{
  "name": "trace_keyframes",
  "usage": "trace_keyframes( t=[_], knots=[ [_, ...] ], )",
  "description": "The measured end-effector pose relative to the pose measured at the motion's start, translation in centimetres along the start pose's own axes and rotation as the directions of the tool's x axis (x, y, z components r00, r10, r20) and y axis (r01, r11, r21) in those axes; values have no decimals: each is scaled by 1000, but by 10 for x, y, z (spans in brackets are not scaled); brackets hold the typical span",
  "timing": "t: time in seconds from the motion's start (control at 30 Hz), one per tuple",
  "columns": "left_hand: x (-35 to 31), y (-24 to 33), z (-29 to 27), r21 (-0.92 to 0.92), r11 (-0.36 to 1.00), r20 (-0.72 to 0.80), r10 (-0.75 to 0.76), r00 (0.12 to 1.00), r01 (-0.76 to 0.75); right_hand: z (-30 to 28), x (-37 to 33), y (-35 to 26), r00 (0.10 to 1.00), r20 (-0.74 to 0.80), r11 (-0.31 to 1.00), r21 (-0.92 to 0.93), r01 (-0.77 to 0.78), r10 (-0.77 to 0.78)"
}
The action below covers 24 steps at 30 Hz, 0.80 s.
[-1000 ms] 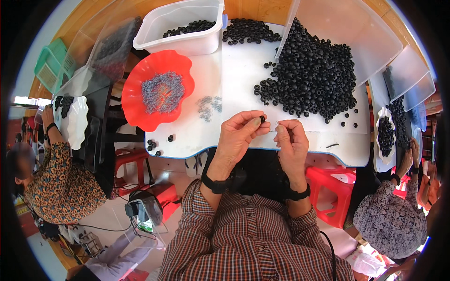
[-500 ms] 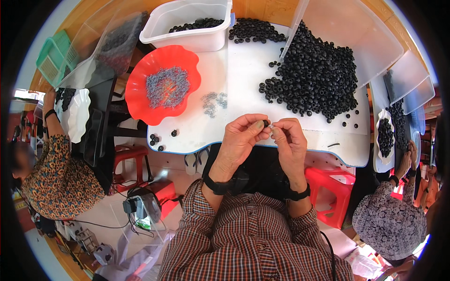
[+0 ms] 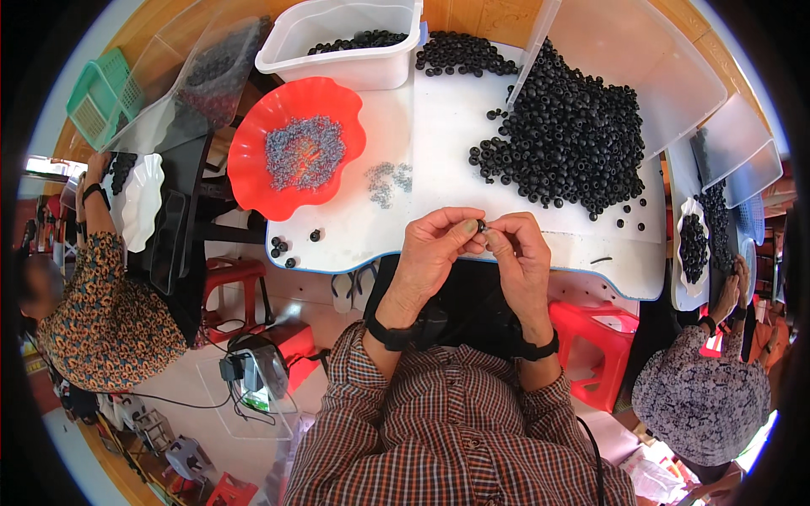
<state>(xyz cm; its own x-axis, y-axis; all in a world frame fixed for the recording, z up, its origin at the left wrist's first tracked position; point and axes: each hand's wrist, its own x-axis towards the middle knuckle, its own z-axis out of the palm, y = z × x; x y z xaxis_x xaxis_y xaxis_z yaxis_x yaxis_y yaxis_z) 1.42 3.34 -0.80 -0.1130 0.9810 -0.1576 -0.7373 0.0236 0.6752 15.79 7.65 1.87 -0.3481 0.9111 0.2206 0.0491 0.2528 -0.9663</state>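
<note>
Over the near edge of the white table (image 3: 337, 250), my two hands meet fingertip to fingertip. My left hand (image 3: 434, 253) pinches a small round black part (image 3: 481, 226) with a hole, like those in the heap. Thumb and forefinger of my right hand (image 3: 516, 249) are closed against that part; whatever tiny piece they hold is mostly hidden. Beyond my hands to the right lies a large heap of black parts (image 3: 574, 126). A red scalloped dish (image 3: 249, 169) at the left holds many tiny clear-grey pieces (image 3: 304, 152), with more of these scattered beside it.
A white tub (image 3: 337, 78) with black parts stands at the back, and a tilted clear bin (image 3: 658, 67) backs the heap. Several loose black parts (image 3: 278, 246) lie at the table's left corner. Red stools (image 3: 595, 346) stand below. Co-workers sit at left (image 3: 110, 312) and right (image 3: 700, 388).
My right fingertips have moved in against the black part; a small pale piece seen between them before is now mostly hidden. At left, the co-worker's arm has shifted slightly.
</note>
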Motion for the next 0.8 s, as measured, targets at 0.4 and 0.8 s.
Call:
trace_keyframes(
  t=[0.4, 0.8],
  knots=[
    [-4, 5, -2, 279, 958, 25, 64, 998, -69, -3, 0, -7, 998, 64, 989, -146, 11, -2],
    [-5, 2, -10, -98, 989, 70, -104, 992, 111, -4, -2, -3, 932, 111, 886, 287, -364, 346]
  ],
)
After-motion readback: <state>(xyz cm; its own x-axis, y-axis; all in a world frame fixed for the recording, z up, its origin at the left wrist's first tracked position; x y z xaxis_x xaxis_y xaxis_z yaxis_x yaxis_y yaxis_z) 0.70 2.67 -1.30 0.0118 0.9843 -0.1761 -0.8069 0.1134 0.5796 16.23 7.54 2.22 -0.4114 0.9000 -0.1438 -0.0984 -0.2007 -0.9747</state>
